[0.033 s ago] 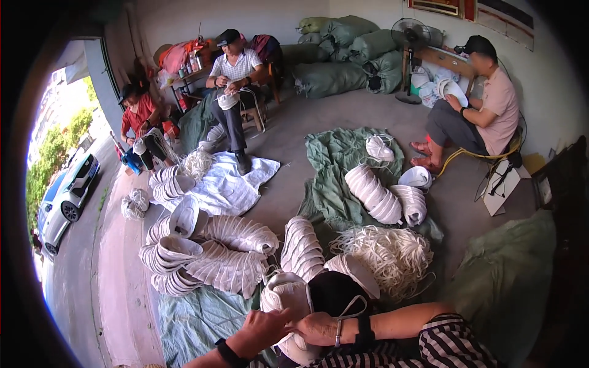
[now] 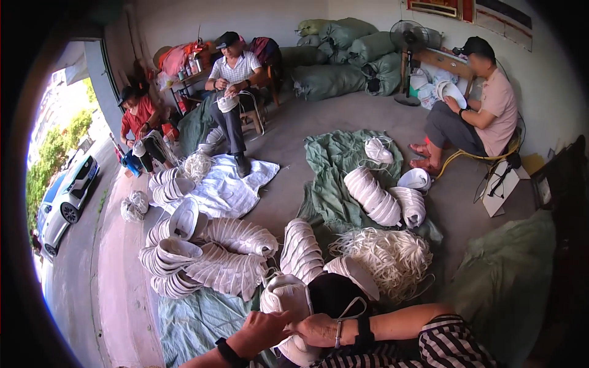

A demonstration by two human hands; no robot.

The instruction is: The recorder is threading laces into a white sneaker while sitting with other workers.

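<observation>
A white cup-shaped piece [image 2: 285,297] with a rounded rim sits low in front of me, partly hidden by my hands. My left hand [image 2: 265,331] is closed, its fingers pinched together over the piece. Against it comes my right hand [image 2: 316,329], also closed, its fingertips meeting the left ones. Whatever is between the fingers is too small or hidden to make out. A thin white cord [image 2: 354,302] loops up beside my right wrist. Just past the piece lies a dark rounded thing [image 2: 334,294], with another white cup-shaped piece [image 2: 356,275] beside it.
Nested stacks of white pieces [image 2: 227,267] lie ahead on green sheeting [image 2: 196,319]. A heap of white straps [image 2: 386,254] is at right. Three seated people [image 2: 236,70] handle similar pieces. Green sacks [image 2: 331,80] and a fan [image 2: 408,37] stand behind; a car [image 2: 67,196] is outside.
</observation>
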